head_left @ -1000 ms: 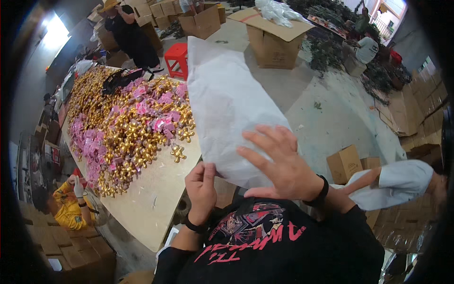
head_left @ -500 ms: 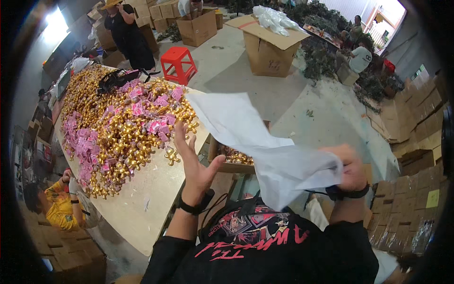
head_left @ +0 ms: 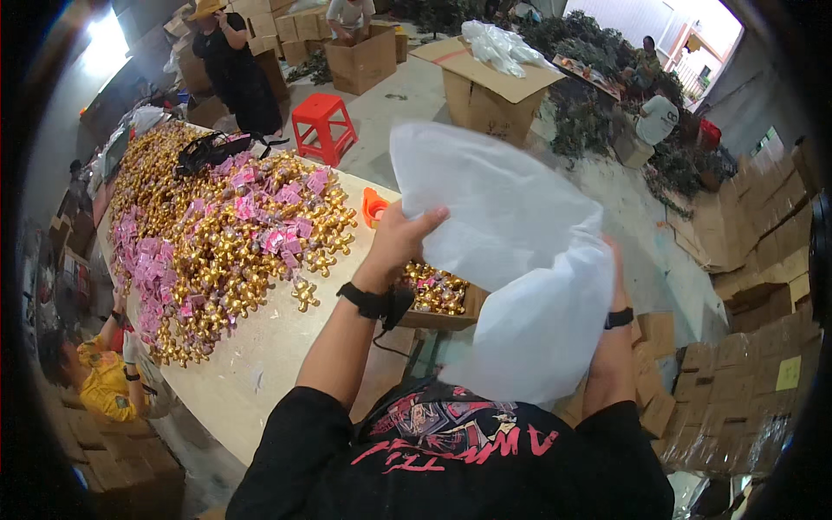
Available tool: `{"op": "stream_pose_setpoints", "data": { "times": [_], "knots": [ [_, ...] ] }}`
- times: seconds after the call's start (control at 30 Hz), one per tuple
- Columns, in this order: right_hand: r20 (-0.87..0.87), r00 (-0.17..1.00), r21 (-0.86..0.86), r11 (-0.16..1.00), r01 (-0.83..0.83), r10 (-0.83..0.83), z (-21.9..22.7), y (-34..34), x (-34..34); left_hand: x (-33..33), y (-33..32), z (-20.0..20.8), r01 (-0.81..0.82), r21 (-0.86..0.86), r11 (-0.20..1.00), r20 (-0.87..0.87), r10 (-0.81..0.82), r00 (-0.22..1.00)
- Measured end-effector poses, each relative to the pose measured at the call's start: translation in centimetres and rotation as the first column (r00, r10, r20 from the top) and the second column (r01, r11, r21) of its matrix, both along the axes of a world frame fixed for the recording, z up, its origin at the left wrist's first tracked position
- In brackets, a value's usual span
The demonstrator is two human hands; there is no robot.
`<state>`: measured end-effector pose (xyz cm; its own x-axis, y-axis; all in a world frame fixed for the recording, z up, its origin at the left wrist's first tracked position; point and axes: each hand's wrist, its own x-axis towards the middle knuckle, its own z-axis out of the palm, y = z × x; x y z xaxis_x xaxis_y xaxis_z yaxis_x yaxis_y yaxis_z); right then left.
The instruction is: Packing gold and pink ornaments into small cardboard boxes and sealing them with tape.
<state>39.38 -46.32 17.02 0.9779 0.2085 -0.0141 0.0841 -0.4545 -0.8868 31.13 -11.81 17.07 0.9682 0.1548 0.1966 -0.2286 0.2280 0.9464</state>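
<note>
A thin white plastic sheet or bag (head_left: 494, 199) hangs spread in front of me, above an open carton (head_left: 429, 321) holding gold pieces and pink packets. My left hand (head_left: 406, 236) pinches its left edge, thumb on top. Bunched plastic marks where my right hand (head_left: 614, 264) grips it at the right; most of those fingers are hidden behind the sheet. To the left, a large heap of shiny gold figures (head_left: 243, 269) mixed with pink packets (head_left: 156, 269) covers much of the pale table (head_left: 286, 347). An orange ring-shaped thing (head_left: 373, 208) lies at the table's edge by my left hand.
A red stool (head_left: 324, 128) stands beyond the table. Further off is a large carton (head_left: 490, 108) with white plastic on top. Stacked cartons (head_left: 737, 399) line the right side. A person in yellow (head_left: 108, 381) works at the table's left; others are farther back.
My left hand, open and free before, has moved right and taken the sheet's edge. The sheet has spread wider and been raised between my hands. The orange thing has come into view.
</note>
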Motion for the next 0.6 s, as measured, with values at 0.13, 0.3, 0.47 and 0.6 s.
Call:
{"op": "stream_pose_setpoints", "data": {
  "times": [0.13,0.3,0.47,0.6],
  "knots": [
    [0.238,0.971,-0.548,0.828,0.123,0.013,-5.6,-1.1,-0.2,-0.9,0.9,-12.4,0.039,0.114,0.993,-0.463,0.018,0.886],
    [0.111,0.994,-0.549,0.835,0.044,0.021,-11.0,-3.2,-2.2,-6.6,-2.8,-18.3,-0.194,-0.442,0.876,-0.672,-0.180,0.718],
    [-0.092,0.994,-0.555,0.826,-0.100,0.059,-11.5,-3.6,-1.8,-8.9,-1.0,-22.5,-0.074,-0.348,0.935,-0.672,-0.194,0.715],
    [-0.018,0.998,-0.512,0.857,-0.060,0.059,-8.5,-1.9,-1.9,-8.7,-1.0,-20.7,-0.072,-0.370,0.926,-0.580,-0.170,0.797]
  ]
}}
